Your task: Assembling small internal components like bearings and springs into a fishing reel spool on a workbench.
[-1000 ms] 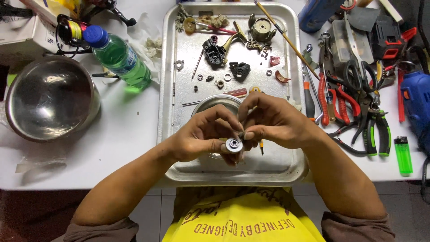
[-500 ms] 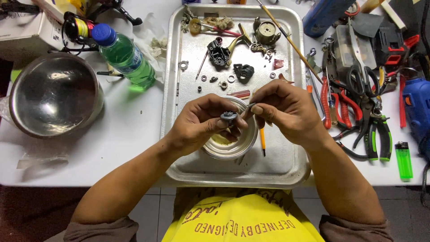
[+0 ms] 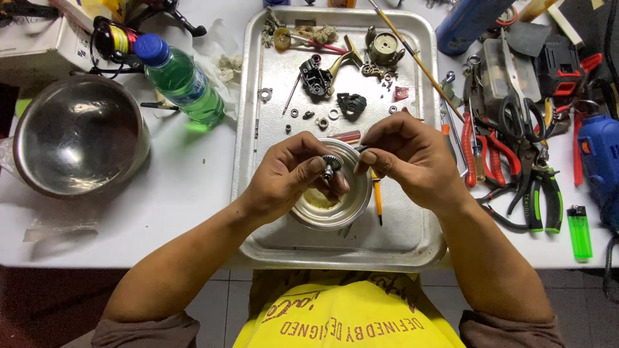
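Change: since half a second ago I see both hands barely shifted, the part turned edge-on.
Left hand (image 3: 290, 177): my fingers clamp the small toothed gear (image 3: 330, 166) over the little metal bowl (image 3: 348, 209).
Right hand (image 3: 406, 154): fingertips pinched together on something thin beside the gear.
Tray (image 3: 412, 238): loose washers lie farther off.

Far left we see a steel bowl (image 3: 78, 143) beside a green bottle (image 3: 178, 78). At right lie red pliers (image 3: 480, 151), scissors (image 3: 521, 122), a blue drill (image 3: 601, 161) and, nearer us, a green lighter (image 3: 579, 232).
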